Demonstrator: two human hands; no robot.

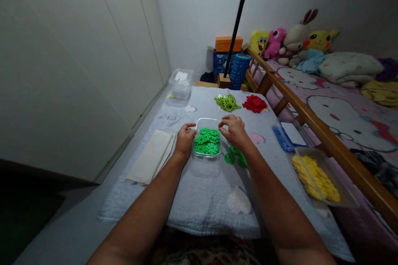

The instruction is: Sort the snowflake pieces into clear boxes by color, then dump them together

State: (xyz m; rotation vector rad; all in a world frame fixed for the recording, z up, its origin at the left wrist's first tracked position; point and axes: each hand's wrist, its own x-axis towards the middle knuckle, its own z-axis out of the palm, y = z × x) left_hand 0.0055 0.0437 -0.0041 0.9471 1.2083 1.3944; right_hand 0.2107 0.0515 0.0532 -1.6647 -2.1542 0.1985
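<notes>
A clear plastic tub (207, 123) full of dark green flat pieces (207, 142) sits in the middle of a pale blue cloth (205, 198). My left hand (185, 137) grips the tub's left rim with curled fingers. My right hand (234, 130) holds the right rim, thumb and fingers pinched over the edge. A few loose green pieces (235, 156) lie on the cloth just under my right wrist.
Piles of light green pieces (227, 102) and red pieces (255, 103) lie farther back. A tub of yellow pieces (315, 177) and blue pieces (280, 138) sit at right by a wooden bed rail (314, 126). A folded cream cloth (152, 156) lies at left; clear containers (180, 84) behind.
</notes>
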